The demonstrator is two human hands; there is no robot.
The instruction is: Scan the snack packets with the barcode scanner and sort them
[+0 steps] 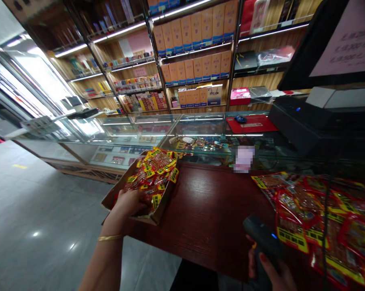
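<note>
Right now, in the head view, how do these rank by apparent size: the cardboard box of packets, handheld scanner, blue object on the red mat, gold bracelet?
1. Cardboard box
2. Handheld scanner, though it sits closer to the camera
3. Blue object and gold bracelet: both tiny, too alike to rank

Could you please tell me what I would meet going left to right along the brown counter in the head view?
Cardboard box of packets with the left hand over it, handheld scanner in the right hand, loose packet pile.
</note>
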